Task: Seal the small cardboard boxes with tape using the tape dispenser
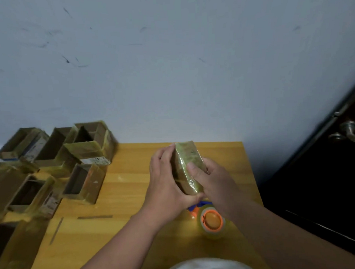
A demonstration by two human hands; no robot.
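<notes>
A small cardboard box, closed and covered in glossy clear tape, is held above the wooden table near its far right part. My left hand grips its left side, fingers curled over the top edge. My right hand grips its right side, thumb pressed on the taped face. Just below my hands lies the tape dispenser, an orange and blue frame with a clear tape roll, partly hidden by my right wrist.
Several open cardboard boxes with tape on their flaps crowd the table's left side up to the wall. A dark door with a metal handle stands to the right. Two thin strips lie on the table.
</notes>
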